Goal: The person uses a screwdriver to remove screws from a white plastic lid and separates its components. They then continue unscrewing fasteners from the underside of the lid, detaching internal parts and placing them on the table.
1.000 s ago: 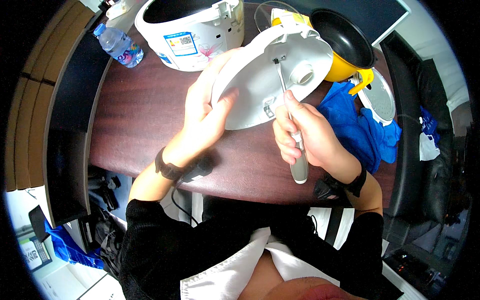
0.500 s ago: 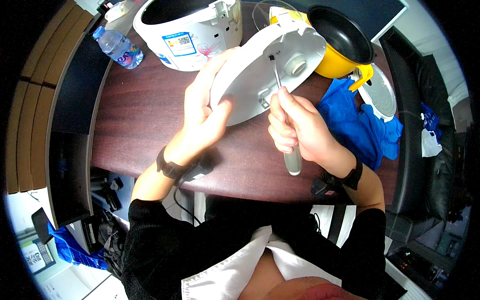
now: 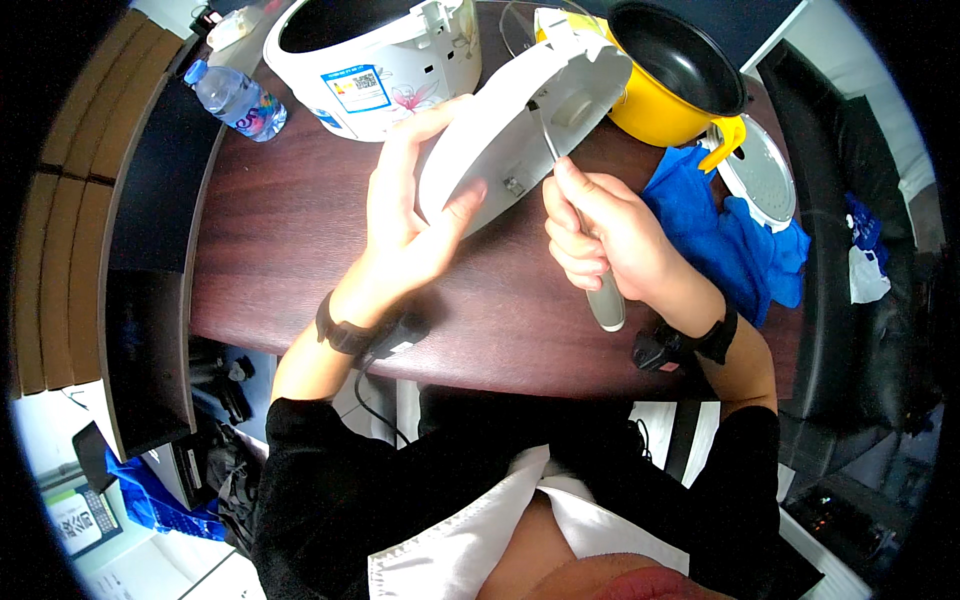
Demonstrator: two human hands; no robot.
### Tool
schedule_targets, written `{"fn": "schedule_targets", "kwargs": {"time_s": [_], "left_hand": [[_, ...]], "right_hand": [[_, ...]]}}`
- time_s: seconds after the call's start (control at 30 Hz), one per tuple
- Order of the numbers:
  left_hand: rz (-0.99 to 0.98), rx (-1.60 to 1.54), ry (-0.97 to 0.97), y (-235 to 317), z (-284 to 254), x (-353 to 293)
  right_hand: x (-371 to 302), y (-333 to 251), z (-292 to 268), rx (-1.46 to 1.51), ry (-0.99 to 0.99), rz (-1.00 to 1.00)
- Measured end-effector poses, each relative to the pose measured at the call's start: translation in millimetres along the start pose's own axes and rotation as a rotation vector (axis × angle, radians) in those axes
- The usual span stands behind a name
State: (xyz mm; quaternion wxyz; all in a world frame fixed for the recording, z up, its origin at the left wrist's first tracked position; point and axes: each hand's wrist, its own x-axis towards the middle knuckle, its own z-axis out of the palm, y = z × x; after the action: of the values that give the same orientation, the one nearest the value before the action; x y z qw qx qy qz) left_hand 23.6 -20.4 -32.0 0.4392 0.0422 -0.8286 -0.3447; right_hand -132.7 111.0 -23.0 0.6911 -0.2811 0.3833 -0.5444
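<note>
My left hand (image 3: 405, 225) grips the rim of a white rice cooker lid (image 3: 468, 165), thumb over the near edge and fingers behind. The lid is tilted up off the table, its hollow inner side toward my right. In my right hand (image 3: 615, 225) is a screwdriver (image 3: 606, 305) with a grey handle, its thin metal shaft slanting up into the lid. The dark tip meets the inner wall beside a round raised part. Whether it sits in a screw is too small to tell. Behind the lid stands the white, flower-printed rice cooker body (image 3: 400, 110), open at the top.
On the dark wooden table (image 3: 290, 250) are a water bottle (image 3: 235, 100) at the far left and a yellow pot (image 3: 665, 125) with a black inside at the far right. Nearer lie a blue cloth (image 3: 735, 240) and a grey-white oval plate (image 3: 762, 180).
The lid has turned, so less of its inside shows, and its right end has moved left. My right hand and the screwdriver's handle have shifted slightly right, its shaft more slanted.
</note>
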Motion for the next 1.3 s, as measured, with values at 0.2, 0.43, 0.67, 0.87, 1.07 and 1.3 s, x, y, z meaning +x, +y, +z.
{"fn": "schedule_targets", "kwargs": {"time_s": [0.2, 0.43, 0.67, 0.87, 1.07, 1.3], "left_hand": [[-0.139, -0.284, -0.066, 7, -3, 4], [-0.055, -0.039, -0.256, 17, -7, 35], [0.0, 0.011, -0.252, 9, -1, 44], [0.044, 0.013, -0.284, 9, 1, 47], [0.002, 0.024, -0.282, 11, -2, 46], [0.037, 0.034, -0.281, 9, -2, 45]], "right_hand": [[-5, -4, 5, -0.069, 0.045, 0.07], [-13, -11, 6, -0.077, 0.054, 0.092], [-13, -12, 0, -0.013, 0.029, 0.098], [-12, -7, 0, 0.063, 0.015, 0.075], [-6, -12, -8, -0.552, 0.258, -0.108], [-9, -17, -15, -1.719, 0.713, -0.648]]}}
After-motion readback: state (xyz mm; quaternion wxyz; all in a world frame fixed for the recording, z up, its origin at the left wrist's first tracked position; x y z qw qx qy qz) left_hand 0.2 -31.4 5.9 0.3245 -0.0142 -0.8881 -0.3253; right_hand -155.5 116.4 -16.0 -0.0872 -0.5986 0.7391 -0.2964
